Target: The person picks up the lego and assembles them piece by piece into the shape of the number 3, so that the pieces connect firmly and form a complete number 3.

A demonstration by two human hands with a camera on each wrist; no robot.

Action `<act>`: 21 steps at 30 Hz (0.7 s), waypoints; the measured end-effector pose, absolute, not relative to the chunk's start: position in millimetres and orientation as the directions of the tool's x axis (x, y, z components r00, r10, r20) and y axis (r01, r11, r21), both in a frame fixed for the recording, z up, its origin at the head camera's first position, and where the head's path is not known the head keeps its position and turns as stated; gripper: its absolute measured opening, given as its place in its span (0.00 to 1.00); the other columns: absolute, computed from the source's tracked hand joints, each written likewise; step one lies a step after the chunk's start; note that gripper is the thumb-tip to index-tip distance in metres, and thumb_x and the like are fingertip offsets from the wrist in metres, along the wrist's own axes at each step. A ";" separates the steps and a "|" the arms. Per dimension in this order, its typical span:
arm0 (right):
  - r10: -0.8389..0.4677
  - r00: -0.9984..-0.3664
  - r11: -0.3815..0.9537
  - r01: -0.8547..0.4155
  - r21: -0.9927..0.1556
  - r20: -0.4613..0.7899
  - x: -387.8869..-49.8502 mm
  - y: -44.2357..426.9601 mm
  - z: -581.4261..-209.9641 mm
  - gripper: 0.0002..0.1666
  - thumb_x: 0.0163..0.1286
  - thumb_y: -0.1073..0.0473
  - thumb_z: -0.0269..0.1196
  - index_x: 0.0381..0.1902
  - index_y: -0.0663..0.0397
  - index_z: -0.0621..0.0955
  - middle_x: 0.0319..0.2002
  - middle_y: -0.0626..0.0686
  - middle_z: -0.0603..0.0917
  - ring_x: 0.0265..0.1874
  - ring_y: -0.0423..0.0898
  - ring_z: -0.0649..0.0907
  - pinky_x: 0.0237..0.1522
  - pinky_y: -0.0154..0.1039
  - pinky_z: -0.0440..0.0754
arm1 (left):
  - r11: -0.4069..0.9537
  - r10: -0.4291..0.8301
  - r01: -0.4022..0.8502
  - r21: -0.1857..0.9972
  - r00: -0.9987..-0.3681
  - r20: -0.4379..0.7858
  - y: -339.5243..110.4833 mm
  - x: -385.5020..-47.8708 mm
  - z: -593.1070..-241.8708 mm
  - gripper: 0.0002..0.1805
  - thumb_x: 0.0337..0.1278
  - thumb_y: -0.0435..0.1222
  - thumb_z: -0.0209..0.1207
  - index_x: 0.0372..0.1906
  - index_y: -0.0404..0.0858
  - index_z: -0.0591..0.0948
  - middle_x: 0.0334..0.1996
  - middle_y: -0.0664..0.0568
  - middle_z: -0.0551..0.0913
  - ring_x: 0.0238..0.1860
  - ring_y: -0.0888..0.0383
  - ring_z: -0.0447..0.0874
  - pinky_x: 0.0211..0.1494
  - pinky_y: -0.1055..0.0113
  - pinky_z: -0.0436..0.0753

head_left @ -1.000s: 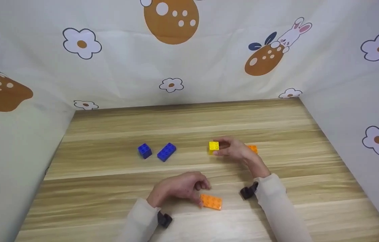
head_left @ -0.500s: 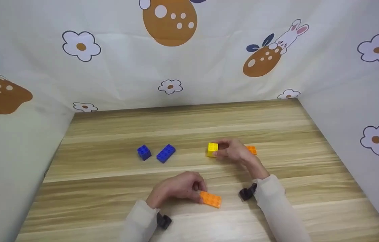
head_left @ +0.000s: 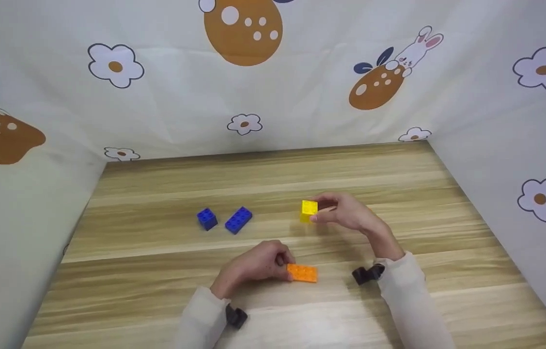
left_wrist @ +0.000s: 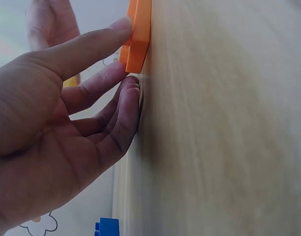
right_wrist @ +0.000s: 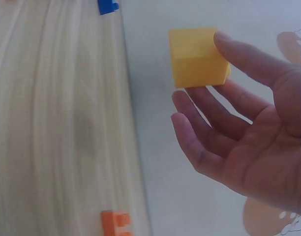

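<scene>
My left hand (head_left: 263, 262) pinches the left end of an orange 2-by-4 brick (head_left: 302, 273) near the middle front of the table. In the left wrist view, thumb and forefinger grip that orange brick (left_wrist: 138, 37) close to the wooden surface. Farther back and to the right, my right hand (head_left: 350, 213) holds a yellow brick (head_left: 308, 211) by its right side. The right wrist view shows the yellow brick (right_wrist: 198, 58) raised off the table between thumb and fingers.
A small blue brick (head_left: 207, 219) and a longer blue brick (head_left: 239, 220) lie left of centre on the wooden table (head_left: 156, 271). Another orange brick (right_wrist: 109, 223) shows low in the right wrist view. Patterned cloth (head_left: 171, 97) surrounds the table's back and sides.
My right hand has lifted the yellow brick and shifted slightly right, covering the orange brick behind it. My left hand has closed on the near orange brick and moved it a little away from me, turning it.
</scene>
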State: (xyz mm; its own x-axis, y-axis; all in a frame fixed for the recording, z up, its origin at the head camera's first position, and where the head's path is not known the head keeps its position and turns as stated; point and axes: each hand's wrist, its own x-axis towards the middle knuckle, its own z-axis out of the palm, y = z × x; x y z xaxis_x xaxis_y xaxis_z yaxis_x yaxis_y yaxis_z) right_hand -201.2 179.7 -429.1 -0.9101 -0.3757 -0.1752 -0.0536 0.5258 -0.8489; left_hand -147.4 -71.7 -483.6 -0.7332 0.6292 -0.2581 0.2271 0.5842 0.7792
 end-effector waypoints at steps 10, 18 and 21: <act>-0.501 -0.856 0.534 -0.190 -0.824 -0.127 -181.3 181.7 -418.3 0.28 0.60 0.51 0.74 0.58 0.52 0.83 0.53 0.55 0.86 0.51 0.55 0.84 0.54 0.45 0.84 | 0.572 0.609 0.231 0.787 -0.762 -0.219 -70.4 -148.6 -485.2 0.12 0.52 0.38 0.74 0.40 0.40 0.85 0.33 0.57 0.83 0.32 0.64 0.77 0.40 0.74 0.80; -0.605 -0.783 0.526 -0.257 -0.811 -0.144 -171.6 186.8 -429.3 0.24 0.58 0.52 0.75 0.53 0.48 0.84 0.51 0.49 0.87 0.52 0.55 0.82 0.59 0.53 0.80 | 0.569 0.603 0.216 0.793 -0.765 -0.224 -70.5 -148.1 -485.4 0.13 0.53 0.37 0.73 0.42 0.38 0.83 0.33 0.56 0.83 0.33 0.63 0.77 0.40 0.74 0.80; -0.640 -0.751 0.529 -0.276 -0.803 -0.163 -169.0 188.7 -433.6 0.23 0.58 0.53 0.76 0.51 0.47 0.85 0.48 0.47 0.87 0.51 0.58 0.83 0.56 0.50 0.81 | 0.561 0.605 0.211 0.800 -0.764 -0.223 -70.0 -148.6 -485.9 0.14 0.53 0.38 0.73 0.43 0.39 0.83 0.35 0.55 0.84 0.34 0.63 0.78 0.43 0.73 0.82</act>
State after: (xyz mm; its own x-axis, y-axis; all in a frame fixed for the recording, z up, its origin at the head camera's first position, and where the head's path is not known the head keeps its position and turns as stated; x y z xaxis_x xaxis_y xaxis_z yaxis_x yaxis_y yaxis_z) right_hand -169.0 188.7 -433.6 -0.7509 -0.6399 -0.1633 -0.2760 0.5287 -0.8027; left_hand -148.6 -70.0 -485.9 -0.7640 0.6053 -0.2234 0.2107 0.5613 0.8004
